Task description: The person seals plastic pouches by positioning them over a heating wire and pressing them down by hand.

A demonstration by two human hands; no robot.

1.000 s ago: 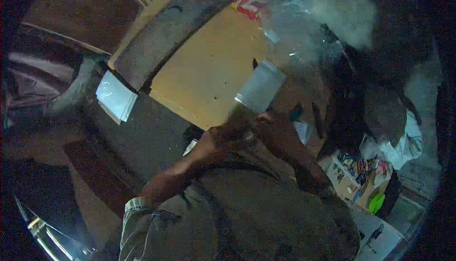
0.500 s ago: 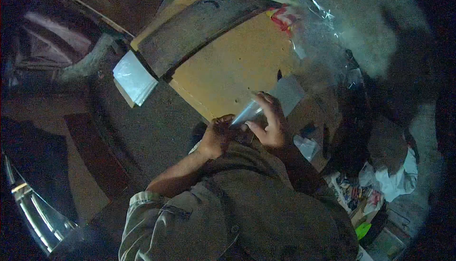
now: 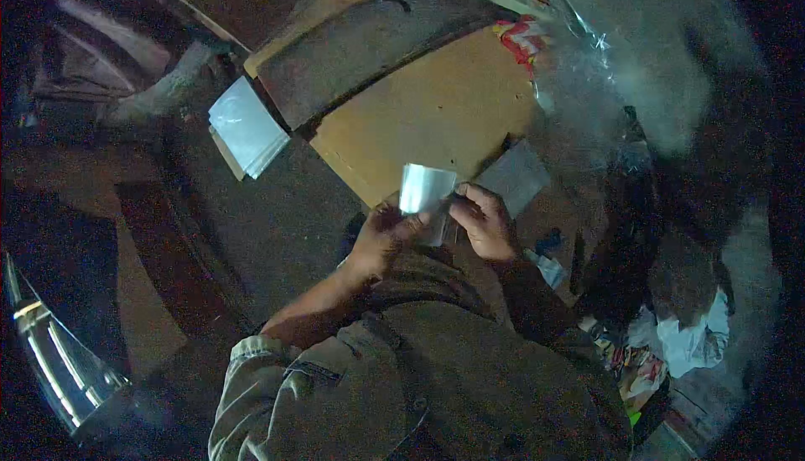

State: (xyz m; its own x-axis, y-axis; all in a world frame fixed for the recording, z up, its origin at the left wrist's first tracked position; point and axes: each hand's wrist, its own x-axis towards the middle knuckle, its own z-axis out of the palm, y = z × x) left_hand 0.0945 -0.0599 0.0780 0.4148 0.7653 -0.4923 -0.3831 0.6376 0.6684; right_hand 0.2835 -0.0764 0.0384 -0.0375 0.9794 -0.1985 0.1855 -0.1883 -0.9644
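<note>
A shiny, clear plastic sheet or bag (image 3: pixel 429 187) is held between both hands, in front of the body. My left hand (image 3: pixel 381 239) pinches its lower left side, with the thumb across it. At its right edge, my right hand (image 3: pixel 485 219) has its fingers closed on it. Behind my right hand, a greyish translucent packet (image 3: pixel 518 177) lies at the right part of the yellowish board (image 3: pixel 402 125). A stack of white, glossy sheets or bags (image 3: pixel 247 125) sits to the left of the board.
A dark curved panel (image 3: pixel 369 46) runs behind the board. Red and white wrapping (image 3: pixel 524 40) and crumpled clear plastic (image 3: pixel 579 83) lie at the back right. White plastic (image 3: pixel 692 339) and mixed small items (image 3: pixel 633 364) are at the lower right.
The clear sheet between my hands is now raised upright and catches the light. My right hand has closed at its right edge after being spread over it. The view has shifted, moving the board rightward.
</note>
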